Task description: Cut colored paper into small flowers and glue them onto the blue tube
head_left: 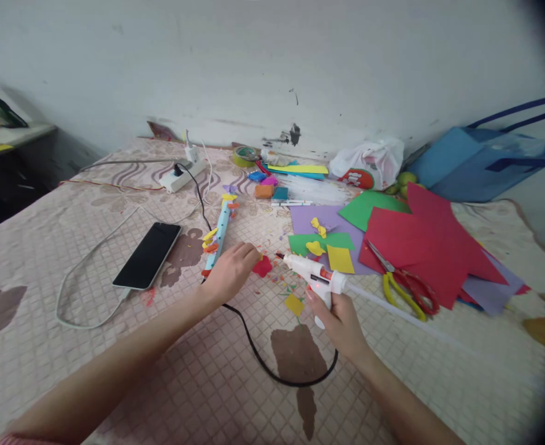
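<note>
My right hand (340, 321) grips a white hot glue gun (309, 270), its small red light lit and a long clear glue stick (393, 309) jutting from the back. The nozzle points left towards my left hand (234, 270). Those fingers are pinched together at the edge of a red paper flower (263, 267), with a speck of yellow at the fingertips. Just beyond the left hand lies a light blue strip (223, 225) with dark dots and yellow, orange and purple paper pieces along it. A small yellow paper square (294, 304) lies below the nozzle.
A phone (148, 256) charges at left, near a power strip (183, 176). The gun's black cord (254, 343) loops in front. At right are red paper sheets (416, 247), scissors (402, 284) and yellow flowers (316, 248). Clay blocks (264, 191), a plastic bag (369, 164) and blue bag (481, 161) stand behind.
</note>
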The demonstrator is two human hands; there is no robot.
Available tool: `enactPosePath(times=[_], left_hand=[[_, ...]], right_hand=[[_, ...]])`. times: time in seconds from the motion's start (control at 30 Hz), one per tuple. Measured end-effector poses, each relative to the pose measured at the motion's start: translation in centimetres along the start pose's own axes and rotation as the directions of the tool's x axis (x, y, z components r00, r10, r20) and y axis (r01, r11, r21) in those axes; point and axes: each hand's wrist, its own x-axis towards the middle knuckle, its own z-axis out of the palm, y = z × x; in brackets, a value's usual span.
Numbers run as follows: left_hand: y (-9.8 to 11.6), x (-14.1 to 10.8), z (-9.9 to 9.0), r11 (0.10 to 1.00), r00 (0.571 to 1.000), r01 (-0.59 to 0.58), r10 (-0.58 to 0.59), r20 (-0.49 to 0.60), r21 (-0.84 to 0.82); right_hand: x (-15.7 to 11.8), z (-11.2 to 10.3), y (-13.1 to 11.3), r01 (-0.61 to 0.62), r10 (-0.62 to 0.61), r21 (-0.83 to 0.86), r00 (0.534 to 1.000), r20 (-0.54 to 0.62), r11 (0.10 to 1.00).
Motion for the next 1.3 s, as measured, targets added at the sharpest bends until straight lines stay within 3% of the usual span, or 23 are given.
enactPosePath(times=[0.1,0.27,0.37,0.43,0.5,0.57,0.67,0.77,0.9,1.3], left_hand=[[0.1,-0.5,0.6,0.977,0.989,-0.136,0.125,0.075,0.165],[0.3,-0.7,0.9,0.943,0.974,-0.218,0.193,0.12,0.253],[0.2,-0.4,1.0,0.981,0.987,-0.153,0.144,0.076,0.119],[0.1,-0.2,1.1,0.996,1.0,-0.016,0.015,-0.01,-0.084],[0.0,0.0,1.1,0.92,0.98,0.159,-0.191,-0.055,-0.358],[-0.1,0.3,1.1,0.737,0.932,0.287,-0.363,-0.001,-0.612],[0.3,0.5,0.9,0.458,0.879,0.37,-0.454,0.145,-0.808],[0.9,0.7,0.6,0.322,0.841,0.419,-0.489,0.23,-0.849],[1.3,0.7,0.6,0.275,0.827,0.433,-0.501,0.257,-0.858],[1.6,0.5,0.3,0.257,0.837,0.443,-0.461,0.294,-0.859]], right_hand=[[0.0,0.0,0.2,-0.022,0.022,0.018,1.0,-0.001,1.0],[0.0,-0.2,0.1,-0.023,0.024,0.035,1.0,-0.011,0.999],[0.0,-0.2,0.1,-0.031,0.031,0.032,0.999,-0.022,0.999],[0.0,-0.3,-0.1,-0.037,0.038,0.049,0.999,-0.021,0.998],[-0.1,-0.3,-0.2,-0.051,0.051,0.088,0.999,-0.004,0.995],[-0.1,-0.2,-0.5,-0.07,0.067,0.136,0.997,0.031,0.988],[-0.2,0.0,-0.8,-0.085,0.072,0.175,0.994,0.076,0.981],[-0.3,0.2,-0.9,-0.089,0.074,0.173,0.993,0.092,0.981],[-0.3,0.4,-0.7,-0.064,0.053,0.148,0.995,0.079,0.987],[-0.2,0.6,-0.8,0.085,-0.085,-0.03,0.996,0.003,0.996]])
